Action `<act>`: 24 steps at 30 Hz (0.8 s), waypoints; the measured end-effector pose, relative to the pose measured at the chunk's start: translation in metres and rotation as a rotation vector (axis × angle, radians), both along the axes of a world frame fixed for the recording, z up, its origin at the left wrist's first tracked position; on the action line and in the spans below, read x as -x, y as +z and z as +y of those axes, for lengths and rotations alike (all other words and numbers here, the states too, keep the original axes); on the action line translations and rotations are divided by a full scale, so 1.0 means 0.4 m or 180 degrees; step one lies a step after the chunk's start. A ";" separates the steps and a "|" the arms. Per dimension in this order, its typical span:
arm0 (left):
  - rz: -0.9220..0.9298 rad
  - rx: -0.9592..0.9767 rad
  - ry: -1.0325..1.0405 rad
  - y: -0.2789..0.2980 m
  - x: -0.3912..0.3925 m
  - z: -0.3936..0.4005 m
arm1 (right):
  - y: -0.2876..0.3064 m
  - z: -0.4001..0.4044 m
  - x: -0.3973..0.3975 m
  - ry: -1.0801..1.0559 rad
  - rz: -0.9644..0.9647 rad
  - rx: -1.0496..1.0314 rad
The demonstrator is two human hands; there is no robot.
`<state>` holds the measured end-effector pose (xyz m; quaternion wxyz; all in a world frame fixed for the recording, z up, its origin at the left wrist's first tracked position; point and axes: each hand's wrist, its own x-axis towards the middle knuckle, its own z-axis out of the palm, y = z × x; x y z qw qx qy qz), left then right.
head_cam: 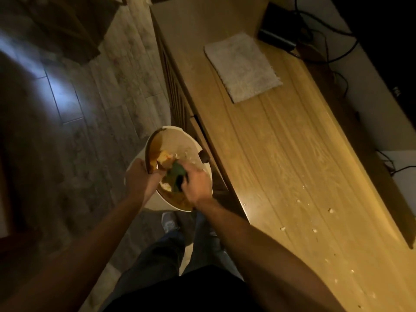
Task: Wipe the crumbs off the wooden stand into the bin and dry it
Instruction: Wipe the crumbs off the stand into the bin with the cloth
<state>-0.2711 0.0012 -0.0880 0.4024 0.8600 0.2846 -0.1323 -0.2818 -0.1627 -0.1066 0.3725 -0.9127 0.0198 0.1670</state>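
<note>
Wooden and long, the stand (pixel 292 154) runs along the right of the scene from near to far, and we see pale crumbs (pixel 315 230) scattered over its near end. So the wiping is, in our judgement, only partly done: the middle and far stretches look clean, the near end does not, and drying has not begun.

Both hands are over the white bin (pixel 137 172), which stands on the floor just left of the stand, close to its front edge. The left hand (pixel 140 176) is closed around the bin's rim and swing lid, holding it tipped open. The right hand (pixel 197 185) is curled tightly around a green cloth or sponge (pixel 177 176), held over the bin's mouth; we judge it is shaking crumbs off. Yellowish scraps lie inside the bin, though dim light and blur hide detail.

A folded pale towel (pixel 243 66) lies on the far part of the stand, untouched, probably meant for drying. Beyond it, a dark box (pixel 276 30) and black cables (pixel 326 41) crowd the far right corner. They and the towel itself would block a full wipe of that end. A shoe (pixel 170 222) shows on the floor beneath the arms.
</note>
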 end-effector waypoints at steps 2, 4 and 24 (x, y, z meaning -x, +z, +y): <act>0.0084 0.0156 0.0025 0.007 0.012 0.000 | -0.002 0.043 0.065 -0.0144 0.0238 -0.0278; 0.0133 0.0286 0.0046 0.007 0.032 -0.003 | 0.007 0.051 0.099 -0.0264 0.0225 -0.0445; 0.0063 -0.0106 0.0498 -0.031 0.094 -0.084 | 0.124 -1.007 -0.372 -0.1984 -0.0663 0.1199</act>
